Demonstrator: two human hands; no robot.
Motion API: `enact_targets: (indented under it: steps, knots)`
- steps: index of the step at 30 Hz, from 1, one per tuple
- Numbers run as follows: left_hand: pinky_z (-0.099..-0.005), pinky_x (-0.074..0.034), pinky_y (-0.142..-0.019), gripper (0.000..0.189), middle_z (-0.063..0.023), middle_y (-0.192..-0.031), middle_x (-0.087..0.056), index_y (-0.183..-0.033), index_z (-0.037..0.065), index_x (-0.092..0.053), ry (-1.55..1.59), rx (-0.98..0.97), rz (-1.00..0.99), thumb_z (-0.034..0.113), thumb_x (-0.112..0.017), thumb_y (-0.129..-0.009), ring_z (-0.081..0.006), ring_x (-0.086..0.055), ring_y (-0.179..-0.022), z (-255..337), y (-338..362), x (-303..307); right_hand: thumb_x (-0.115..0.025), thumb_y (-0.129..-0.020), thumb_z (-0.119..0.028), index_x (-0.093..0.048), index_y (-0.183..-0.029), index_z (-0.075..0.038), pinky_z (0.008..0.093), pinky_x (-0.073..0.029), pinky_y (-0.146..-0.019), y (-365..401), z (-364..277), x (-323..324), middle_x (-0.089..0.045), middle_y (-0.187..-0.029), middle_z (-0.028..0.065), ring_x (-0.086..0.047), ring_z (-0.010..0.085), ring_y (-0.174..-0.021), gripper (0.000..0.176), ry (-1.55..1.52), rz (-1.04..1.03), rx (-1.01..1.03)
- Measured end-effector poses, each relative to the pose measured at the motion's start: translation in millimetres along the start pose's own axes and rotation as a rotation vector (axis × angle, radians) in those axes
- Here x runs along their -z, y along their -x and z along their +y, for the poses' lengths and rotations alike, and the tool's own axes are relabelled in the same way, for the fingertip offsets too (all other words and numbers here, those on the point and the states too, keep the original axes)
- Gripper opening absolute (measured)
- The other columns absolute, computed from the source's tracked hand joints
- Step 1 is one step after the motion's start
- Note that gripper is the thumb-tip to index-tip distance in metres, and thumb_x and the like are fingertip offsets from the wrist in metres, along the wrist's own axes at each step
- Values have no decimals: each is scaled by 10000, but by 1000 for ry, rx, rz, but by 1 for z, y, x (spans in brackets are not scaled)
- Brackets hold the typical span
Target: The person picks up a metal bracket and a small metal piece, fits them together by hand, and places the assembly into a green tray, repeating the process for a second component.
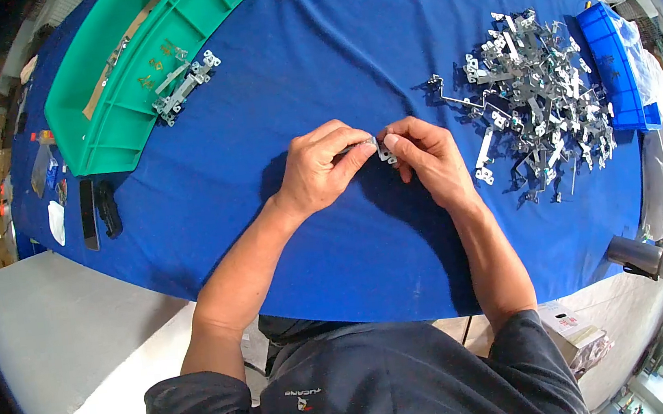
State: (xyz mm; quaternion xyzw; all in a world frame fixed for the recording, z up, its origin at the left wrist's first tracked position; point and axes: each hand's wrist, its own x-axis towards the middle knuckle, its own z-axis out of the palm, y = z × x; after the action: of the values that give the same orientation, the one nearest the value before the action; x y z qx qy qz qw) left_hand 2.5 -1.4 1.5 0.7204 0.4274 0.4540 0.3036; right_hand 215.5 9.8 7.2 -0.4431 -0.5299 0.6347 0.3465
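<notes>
Together, left hand (320,167) and right hand (423,151) pinch a small metal part (383,150), fingers nearly closed

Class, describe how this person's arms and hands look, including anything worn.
The left hand and right hand are bare, without visible gloves; no watch shows. Short, dark sleeves end near the elbows, and the matching shirt bears pale lettering.

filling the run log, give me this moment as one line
left hand and right hand pinch small silver metal part | silver metal bracket heap at right | green plastic bin at upper left
</notes>
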Motion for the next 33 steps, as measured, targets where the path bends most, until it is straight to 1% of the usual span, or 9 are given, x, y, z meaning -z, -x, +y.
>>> enact_targets:
  steps: [3, 7, 9, 12, 14, 16, 19, 26, 33]
  knots:
    - [-315, -533, -645, 96, -108, -859, -718, -951, 10, -735, -23, -27, -30, 97, -753, -915, -202, -686, -736, 0, 0, 1, -609, -1048, -220, -664, -1055, -21, 231, -461, -551, 0, 2, -2, -635, -821, 13, -540, 54, -636, 207, -81, 67, 60]
    - [-308, -514, -618, 99, -101, -838, -706, -948, 4, -730, 21, 15, 64, 97, -748, -920, -187, -666, -703, 0, -1, 2, -609, -1049, -226, -678, -1061, -33, 210, -441, -511, -4, 2, -7, -662, -820, 15, -537, 46, -614, 205, -296, 257, 87]
    - [-306, -492, -578, 102, -84, -812, -693, -942, 10, -723, 39, -4, 135, 108, -746, -926, -173, -643, -661, -2, -2, 1, -609, -1047, -224, -688, -1076, -32, 203, -439, -503, -2, -2, -5, -677, -828, 19, -545, 46, -616, 210, -181, 181, 14]
    - [-297, -486, -583, 106, -74, -808, -690, -941, 8, -721, 37, 6, 227, 112, -743, -933, -157, -634, -664, -7, -3, 1, -621, -1037, -189, -702, -1086, -8, 199, -422, -488, 1, -4, -4, -698, -845, 31, -548, 44, -610, 205, 2, 49, -87]
    - [-288, -493, -621, 115, -76, -829, -698, -956, 1, -720, 36, 39, 187, 115, -735, -943, -150, -640, -701, -6, -2, 3, -619, -1039, -187, -701, -1084, -7, 195, -415, -495, 2, -3, -5, -699, -846, 26, -537, 35, -613, 203, 78, 24, -69]
    - [-280, -507, -682, 134, -76, -867, -711, -984, -12, -724, 41, 91, 133, 119, -722, -958, -139, -654, -771, -3, 0, 5, -617, -1041, -192, -701, -1084, -9, 194, -414, -500, 2, -3, -5, -702, -853, 24, -530, 31, -616, 206, 81, 15, -43]
    - [-281, -506, -683, 133, -75, -865, -709, -981, -14, -721, 51, 76, 128, 117, -719, -960, -138, -652, -772, -3, -1, 5, -618, -1042, -195, -699, -1080, -10, 194, -415, -503, 2, -7, -4, -701, -857, 21, -527, 28, -620, 206, 144, -16, -56]
    - [-272, -478, -637, 128, -52, -824, -681, -966, -7, -705, 88, 84, 113, 121, -707, -969, -106, -600, -716, -1, -1, 5, -617, -1044, -200, -691, -1068, -2, 200, -418, -505, 2, -2, -5, -687, -844, 12, -523, 33, -616, 213, 82, 34, -21]
    - [-269, -459, -606, 141, -36, -779, -660, -962, 8, -690, 81, 101, 117, 147, -702, -979, -84, -563, -677, -3, 0, 2, -618, -1043, -191, -692, -1074, -7, 199, -421, -504, 1, 0, -3, -690, -857, 21, -533, 33, -626, 201, 157, -18, -32]
